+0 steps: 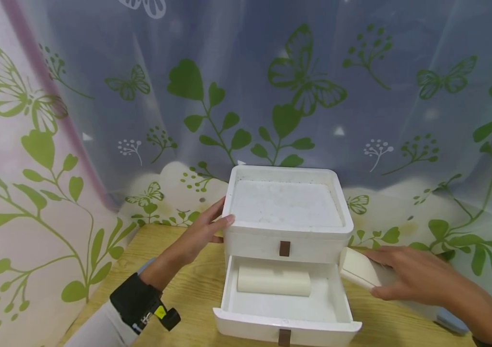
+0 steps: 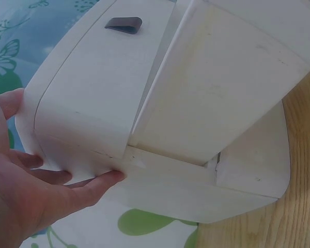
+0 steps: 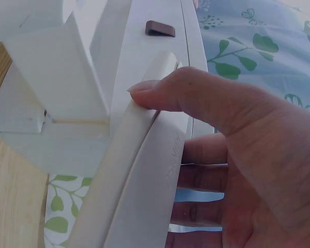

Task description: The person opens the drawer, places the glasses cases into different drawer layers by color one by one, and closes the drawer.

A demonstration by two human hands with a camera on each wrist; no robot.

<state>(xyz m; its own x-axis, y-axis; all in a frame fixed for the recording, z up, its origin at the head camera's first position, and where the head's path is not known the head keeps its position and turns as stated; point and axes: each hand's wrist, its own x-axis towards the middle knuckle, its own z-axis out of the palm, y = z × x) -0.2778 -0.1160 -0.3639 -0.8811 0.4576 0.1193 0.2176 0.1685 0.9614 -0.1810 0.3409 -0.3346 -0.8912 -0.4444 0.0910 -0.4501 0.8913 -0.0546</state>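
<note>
A white drawer unit [image 1: 289,246] with brown pull tabs stands on the wooden table, its lower drawer [image 1: 247,323] pulled out. Inside that drawer, toward the back, lies a long cream case [image 1: 273,282]. My left hand [image 1: 200,236] rests against the unit's left side near the top rim, fingers spread and touching it. To the right of the unit, my right hand [image 1: 406,274] holds a cream glasses case [image 3: 139,165] with its thumb on one side and fingers on the other. This case has a flap seam and faint embossed lettering. Its near end is beside the upper drawer's right edge.
The unit's top is a shallow tray [image 1: 286,202] with a raised rim. A patterned curtain [image 1: 246,96] with leaves and butterflies hangs right behind. A blue object [image 1: 451,322] lies on the table [image 1: 180,308] under the right forearm, partly hidden.
</note>
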